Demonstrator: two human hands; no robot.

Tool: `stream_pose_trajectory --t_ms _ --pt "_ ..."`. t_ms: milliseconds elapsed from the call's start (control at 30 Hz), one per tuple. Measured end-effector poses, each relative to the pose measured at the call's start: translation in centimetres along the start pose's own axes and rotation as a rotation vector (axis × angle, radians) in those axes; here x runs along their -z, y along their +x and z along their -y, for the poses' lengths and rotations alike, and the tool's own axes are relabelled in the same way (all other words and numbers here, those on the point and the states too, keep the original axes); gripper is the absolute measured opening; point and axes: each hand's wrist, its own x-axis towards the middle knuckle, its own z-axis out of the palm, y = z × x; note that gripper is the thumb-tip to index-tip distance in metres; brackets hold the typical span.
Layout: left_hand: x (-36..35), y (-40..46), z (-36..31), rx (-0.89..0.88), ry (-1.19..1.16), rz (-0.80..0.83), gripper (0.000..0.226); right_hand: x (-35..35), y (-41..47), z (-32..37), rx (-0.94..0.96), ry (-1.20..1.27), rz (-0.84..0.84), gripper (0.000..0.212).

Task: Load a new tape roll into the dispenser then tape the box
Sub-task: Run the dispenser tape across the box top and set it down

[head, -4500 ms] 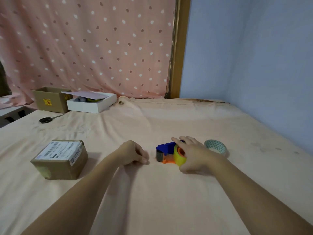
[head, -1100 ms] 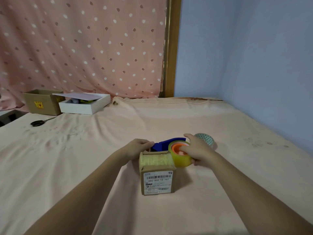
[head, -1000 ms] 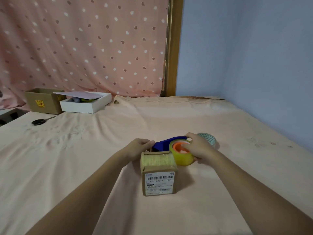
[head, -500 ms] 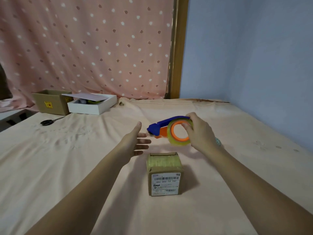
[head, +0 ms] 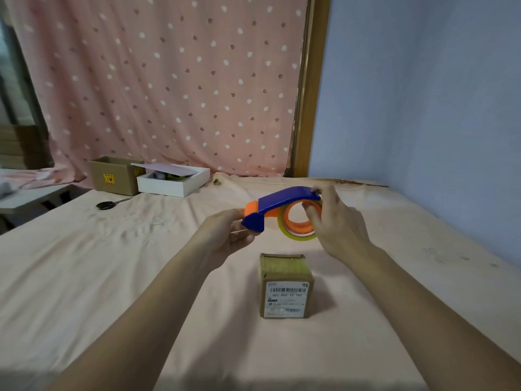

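A blue and orange tape dispenser (head: 282, 203) is held in the air above the bed sheet, with a yellowish clear tape roll (head: 298, 236) mounted on its orange hub. My right hand (head: 335, 224) grips the roll end, fingers through the hub. My left hand (head: 228, 235) holds the dispenser's front cutter end. Below them, a small brown cardboard box (head: 286, 285) stands on the sheet, its barcode label facing me and tape across its top.
At the back left stand an open brown carton (head: 114, 176) and a white shallow box (head: 174, 182) with a pink lid ajar. Black scissors (head: 108, 204) lie near them. A blue wall (head: 423, 108) runs along the right side.
The dispenser rose off the sheet into the air. My left hand, open half a second ago, has closed on the dispenser's front end. The small box stays in place.
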Motion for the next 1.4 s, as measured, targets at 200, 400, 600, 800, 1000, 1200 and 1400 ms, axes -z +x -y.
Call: stream_pose_trajectory --t_ms 200,400,600,800,1000,1200,1400 --pt "-0.8 -1.7 -0.5 0.047 -0.075 0.071 0.021 0.8 -0.6 -1.0 -0.043 0.487 -0.008 0.037" --pt "-2.1 -2.0 0.0 0.04 -0.084 0.114 0.027 2.1 -0.7 -1.0 -0.295 1.107 0.149 0.043" --pt "-2.2 -2.2 0.2 0.026 -0.049 0.183 0.023 2.7 0.3 -0.7 -0.448 1.112 -0.021 0.028" --pt "-1.3 -2.4 0.0 0.057 0.048 0.167 0.02 3.8 0.3 -0.5 -0.361 1.103 0.004 0.044" --pt "-0.5 -1.9 0.1 -0.039 0.241 0.062 0.017 4.2 0.9 0.9 -0.335 1.047 -0.014 0.036" --pt "0.4 -1.5 0.8 -0.014 0.195 0.025 0.014 4.2 1.0 0.9 -0.243 0.93 0.047 0.027" --pt "2.0 -1.4 0.6 0.075 0.217 0.055 0.009 5.0 0.6 -0.1 -0.139 0.807 0.016 0.029"
